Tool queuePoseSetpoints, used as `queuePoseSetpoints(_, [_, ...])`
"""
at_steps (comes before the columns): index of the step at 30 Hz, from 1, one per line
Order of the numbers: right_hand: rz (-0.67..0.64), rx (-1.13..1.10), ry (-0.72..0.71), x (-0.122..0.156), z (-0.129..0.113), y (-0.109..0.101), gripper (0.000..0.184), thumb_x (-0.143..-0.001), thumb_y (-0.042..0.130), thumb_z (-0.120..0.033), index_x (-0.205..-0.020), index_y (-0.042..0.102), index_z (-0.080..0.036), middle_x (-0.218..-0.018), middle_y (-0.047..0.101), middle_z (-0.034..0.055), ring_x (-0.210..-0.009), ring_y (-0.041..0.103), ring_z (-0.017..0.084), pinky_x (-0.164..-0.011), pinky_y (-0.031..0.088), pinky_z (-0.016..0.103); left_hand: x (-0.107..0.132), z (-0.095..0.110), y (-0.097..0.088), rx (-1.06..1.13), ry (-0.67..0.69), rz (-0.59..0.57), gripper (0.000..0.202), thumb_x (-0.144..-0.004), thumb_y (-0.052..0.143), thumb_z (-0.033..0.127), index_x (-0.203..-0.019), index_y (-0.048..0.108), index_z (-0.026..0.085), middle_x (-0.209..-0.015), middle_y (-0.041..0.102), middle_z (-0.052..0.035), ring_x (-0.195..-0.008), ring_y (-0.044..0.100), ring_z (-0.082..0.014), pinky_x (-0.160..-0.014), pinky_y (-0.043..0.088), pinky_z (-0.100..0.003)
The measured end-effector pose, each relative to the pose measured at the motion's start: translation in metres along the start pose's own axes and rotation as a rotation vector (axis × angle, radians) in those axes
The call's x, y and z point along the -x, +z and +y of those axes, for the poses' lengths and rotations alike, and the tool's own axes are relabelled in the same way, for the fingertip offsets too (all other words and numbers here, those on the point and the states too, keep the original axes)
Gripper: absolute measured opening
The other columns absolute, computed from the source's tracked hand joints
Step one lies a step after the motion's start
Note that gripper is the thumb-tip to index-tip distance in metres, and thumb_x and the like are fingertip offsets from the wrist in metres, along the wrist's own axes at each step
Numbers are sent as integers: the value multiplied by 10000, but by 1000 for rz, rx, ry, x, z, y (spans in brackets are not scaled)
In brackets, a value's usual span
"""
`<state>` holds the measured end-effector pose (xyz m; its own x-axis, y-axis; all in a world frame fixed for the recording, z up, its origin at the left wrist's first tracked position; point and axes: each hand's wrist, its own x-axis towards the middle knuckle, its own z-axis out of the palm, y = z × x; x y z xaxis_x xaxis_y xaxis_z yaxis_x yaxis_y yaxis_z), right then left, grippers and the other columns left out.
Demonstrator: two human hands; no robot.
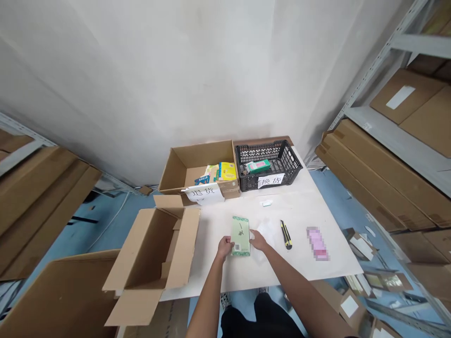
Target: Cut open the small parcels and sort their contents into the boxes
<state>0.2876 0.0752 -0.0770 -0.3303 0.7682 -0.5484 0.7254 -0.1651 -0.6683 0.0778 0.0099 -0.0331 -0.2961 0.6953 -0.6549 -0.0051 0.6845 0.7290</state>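
A pale green booklet [240, 234] with darker patterned bands at top and bottom and a barcode near its lower left is in front of me at the white table. My left hand [225, 246] pinches its lower left edge. On the opposite edge, my right hand [258, 240] grips with its fingers, the thumb side partly hidden. Clear crumpled plastic [267, 231] lies beside and partly under my right hand. Farther right rests a yellow and black box cutter [286, 234]. A small white and green piece [267, 203] is beyond the booklet.
An open cardboard box [197, 155] with several booklets and a black crate [271, 180] holding a green box stand at the back, both with paper signs. Another open carton [151, 249] is at left. A blurred pink item [317, 243] lies right. Shelves [405, 136] flank the table.
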Motion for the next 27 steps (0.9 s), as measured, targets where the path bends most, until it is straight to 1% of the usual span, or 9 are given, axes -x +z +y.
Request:
queuePoseSetpoints(2, [29, -191, 5, 7, -9, -20, 770, -785, 656, -280, -1532, 472, -248, -1537, 528, 125, -1455, 455, 294, -1171, 381, 447, 17, 15, -3, 42, 63, 14, 327, -626, 813, 262, -889, 632, 188, -913, 745, -55, -839, 729, -206, -692, 554, -282])
queuePoseSetpoints(5, [-45, -510, -44, 24, -28, -57, 815, -742, 738, -372, -1500, 463, -253, -1382, 637, 130, -1298, 600, 311, -1053, 483, 484, 46, 38, -17, 149, 185, -36, 437, -629, 835, 379, -982, 665, 185, -1027, 749, -85, -886, 732, -230, -723, 574, -319])
queuePoseSetpoints(9, [-165, -758, -343, 58, -68, -113, 743, -663, 853, -436, -1322, 556, -265, -1066, 741, 51, -1036, 715, 289, -932, 548, 489, 83, 79, -38, 331, 385, -240, 576, -605, 893, 483, -1057, 673, 203, -1116, 744, -101, -941, 724, -247, -787, 583, -361])
queuePoseSetpoints(11, [-209, -818, -487, 78, -89, -138, 683, -673, 876, -428, -1263, 570, -272, -1087, 747, 53, -1050, 717, 282, -932, 553, 470, 98, 102, -44, 369, 431, -288, 606, -575, 929, 488, -1045, 670, 207, -1105, 748, -95, -910, 722, -235, -781, 578, -355])
queuePoseSetpoints(14, [-289, -849, -571, 106, -110, -163, 689, -720, 867, -419, -1311, 535, -298, -1250, 719, 73, -1109, 708, 274, -926, 564, 449, 114, 130, -45, 388, 477, -296, 619, -534, 964, 467, -1007, 670, 196, -1046, 757, -82, -857, 714, -210, -758, 563, -326])
queuePoseSetpoints(18, [-286, -832, -581, 129, -120, -180, 739, -736, 856, -431, -1366, 498, -287, -1217, 740, 86, -1048, 733, 272, -870, 588, 436, 126, 155, -43, 330, 540, -288, 643, -553, 954, 487, -1052, 694, 177, -1078, 758, -111, -885, 724, -233, -788, 572, -359])
queuePoseSetpoints(23, [-71, -815, -710, 144, -137, -187, 618, -725, 864, -420, -1247, 575, -257, -1099, 773, 66, -986, 747, 262, -851, 594, 405, 147, 182, -25, 152, 736, 150, 581, -624, 893, 523, -1080, 746, 196, -1159, 750, -128, -1054, 710, -295, -944, 568, -442])
queuePoseSetpoints(24, [-37, -806, -744, 148, -143, -186, 612, -737, 858, -414, -1259, 580, -259, -1100, 773, 66, -995, 746, 260, -862, 593, 402, 153, 187, -15, 127, 772, 134, 605, -656, 874, 519, -1155, 739, 204, -1204, 740, -130, -1093, 702, -299, -958, 568, -446])
queuePoseSetpoints(27, [-11, -738, -855, 161, -157, -177, 632, -807, 803, -415, -1374, 564, -274, -1246, 730, 93, -1156, 698, 282, -900, 591, 407, 172, 199, 18, 113, 882, -90, 803, -709, 858, 462, -1437, 595, 249, -1471, 604, -132, -1303, 607, -312, -1002, 561, -431])
